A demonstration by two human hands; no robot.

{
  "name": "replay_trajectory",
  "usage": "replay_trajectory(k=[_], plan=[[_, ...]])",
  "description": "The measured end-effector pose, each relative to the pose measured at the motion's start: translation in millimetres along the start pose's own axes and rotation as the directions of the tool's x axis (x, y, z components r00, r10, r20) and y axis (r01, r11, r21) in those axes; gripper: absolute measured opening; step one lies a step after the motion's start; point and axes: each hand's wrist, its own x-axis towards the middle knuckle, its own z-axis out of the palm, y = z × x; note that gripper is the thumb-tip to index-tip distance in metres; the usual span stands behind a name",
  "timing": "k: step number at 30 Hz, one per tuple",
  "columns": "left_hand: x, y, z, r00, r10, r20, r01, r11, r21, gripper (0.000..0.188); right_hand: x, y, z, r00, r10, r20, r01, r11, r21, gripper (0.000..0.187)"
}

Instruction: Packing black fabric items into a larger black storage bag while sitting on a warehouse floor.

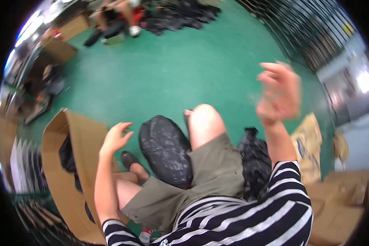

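Observation:
A dark, oval, padded-looking piece with a faint grey pattern stands between my legs. Beside its upper left edge is my left hand, fingers apart and nothing in them. My right hand is raised over the floor at the right, well away from the dark piece. Motion smears it, its fingers look bent, and whether they hold anything does not show. Under my right arm, next to my thigh, lies a heap of dark patterned pieces.
An open cardboard box with dark pieces inside stands at my left. At the right are a tan sack and flat cardboard. Metal racks line the far right. Another person sits at the far left near a dark pile.

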Motion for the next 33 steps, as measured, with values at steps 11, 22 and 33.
replay_trajectory(k=[11, 22, 33], plan=[[18.0, 17.1, 60.1, 0.995, -0.064, 0.082, 0.073, 0.991, -0.111, 0.034, -539.6, -15.7, -320.5, -0.469, 0.840, -0.272, -0.246, -0.420, -0.873, 0.022], [-5.3, -47.5, 84.6, 0.968, -0.242, -0.068, 0.220, 0.946, -0.238, 0.028, -559.2, 64.6, -256.9, -0.344, 0.934, 0.098, -0.365, -0.037, -0.930, 0.040], [-18.9, -22.1, 60.6, 0.941, -0.308, -0.144, 0.280, 0.942, -0.185, 0.025, -613.2, 187.5, -296.2, -0.567, 0.820, 0.075, -0.097, 0.024, -0.995, 0.044]])
